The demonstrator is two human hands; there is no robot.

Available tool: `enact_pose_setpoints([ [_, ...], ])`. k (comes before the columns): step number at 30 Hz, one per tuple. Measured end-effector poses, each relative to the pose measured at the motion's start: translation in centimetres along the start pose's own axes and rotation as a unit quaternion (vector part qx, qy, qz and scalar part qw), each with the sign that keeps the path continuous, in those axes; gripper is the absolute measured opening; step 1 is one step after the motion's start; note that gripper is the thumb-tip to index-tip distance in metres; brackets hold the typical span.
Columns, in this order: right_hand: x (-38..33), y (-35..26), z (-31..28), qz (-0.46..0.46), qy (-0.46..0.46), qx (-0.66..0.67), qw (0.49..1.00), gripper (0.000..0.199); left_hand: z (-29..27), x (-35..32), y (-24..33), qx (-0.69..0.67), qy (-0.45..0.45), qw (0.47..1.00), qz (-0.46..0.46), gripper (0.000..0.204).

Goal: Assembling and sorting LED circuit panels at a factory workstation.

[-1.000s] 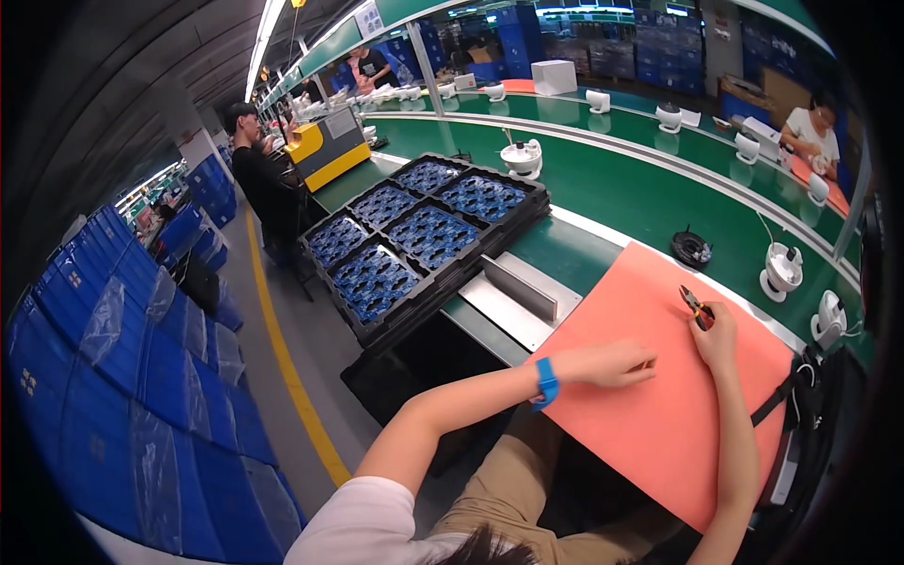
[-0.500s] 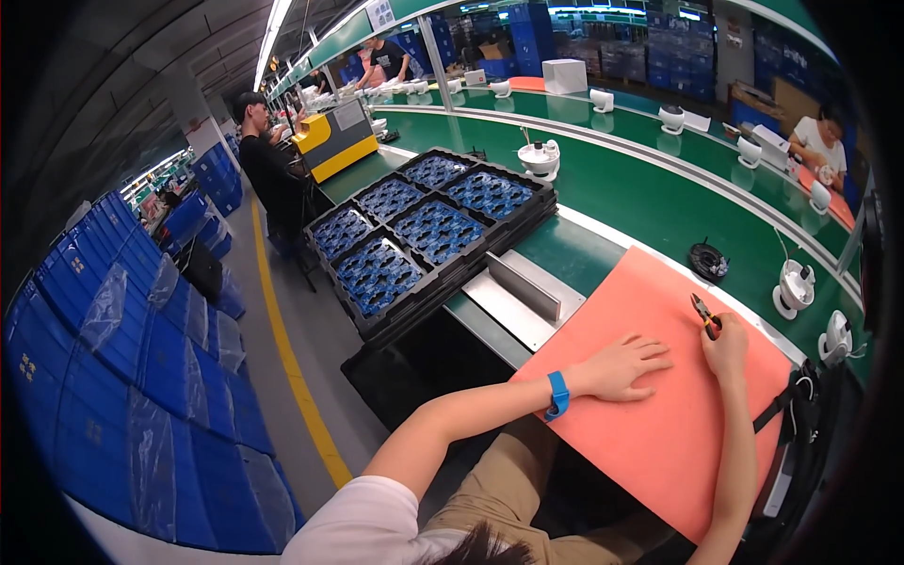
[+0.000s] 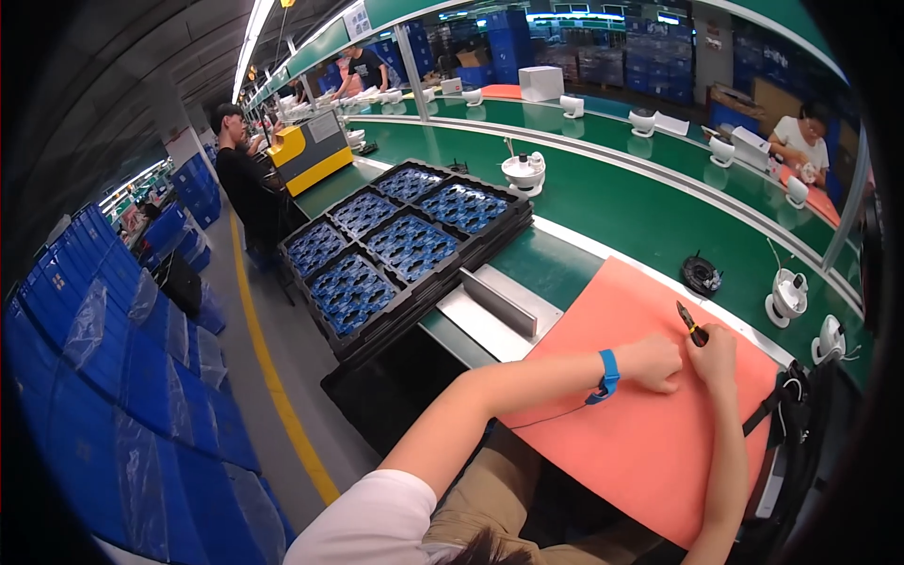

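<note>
Diagonal cutters [image 3: 692, 325] with dark jaws and a yellow-marked handle are gripped in my right hand [image 3: 716, 356], jaws pointing up and away. My left hand [image 3: 650, 364] is closed just to its left, over the salmon-pink mat [image 3: 603, 424]. Its fingers curl under, so anything inside them is hidden. Around my left wrist sits a blue wrist strap [image 3: 608, 375] with a thin cord trailing from it. Beyond the mat's far edge, a black ring-shaped part [image 3: 701, 274] with cables rests on the green belt.
Stacked black trays [image 3: 424, 268] of blue parts stand to the left, beside a metal bracket plate [image 3: 508, 306]. White camera-like units [image 3: 786, 294] line the green conveyor [image 3: 612, 202]. A black bag [image 3: 800, 424] is at right. Blue crates [image 3: 141, 405] fill the far left; co-workers sit farther off.
My left hand has gone from lying flat with fingers spread to closed, and has moved right toward the cutters. My right hand still holds the cutters. The whole view has shifted slightly.
</note>
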State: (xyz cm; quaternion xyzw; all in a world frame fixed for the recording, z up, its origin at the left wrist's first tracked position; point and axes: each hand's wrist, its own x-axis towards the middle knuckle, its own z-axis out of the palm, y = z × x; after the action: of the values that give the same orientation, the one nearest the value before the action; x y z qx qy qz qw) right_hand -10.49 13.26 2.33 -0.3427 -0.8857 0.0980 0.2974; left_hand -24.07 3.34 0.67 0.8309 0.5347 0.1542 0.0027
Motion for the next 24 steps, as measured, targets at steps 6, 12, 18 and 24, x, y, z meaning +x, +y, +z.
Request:
enact_pose_setpoints([
  [6,0.0,0.7,0.3,0.018,0.013,0.02,1.0,0.023,2.0,0.0,-0.1,-0.144,0.118,0.981,-0.052,0.032],
  [12,0.6,0.3,0.3,0.048,0.018,0.087,0.995,0.027,1.5,0.1,-0.8,-0.228,0.077,0.966,-0.094,0.029],
  [18,0.7,-1.2,0.4,0.096,-0.004,0.204,0.974,0.026,2.0,0.4,-1.0,-0.282,0.139,0.942,-0.115,0.03],
  [24,0.4,-0.7,1.7,0.214,-0.004,0.532,0.82,0.03,-0.1,0.2,0.1,-0.38,0.14,0.895,-0.187,0.027],
])
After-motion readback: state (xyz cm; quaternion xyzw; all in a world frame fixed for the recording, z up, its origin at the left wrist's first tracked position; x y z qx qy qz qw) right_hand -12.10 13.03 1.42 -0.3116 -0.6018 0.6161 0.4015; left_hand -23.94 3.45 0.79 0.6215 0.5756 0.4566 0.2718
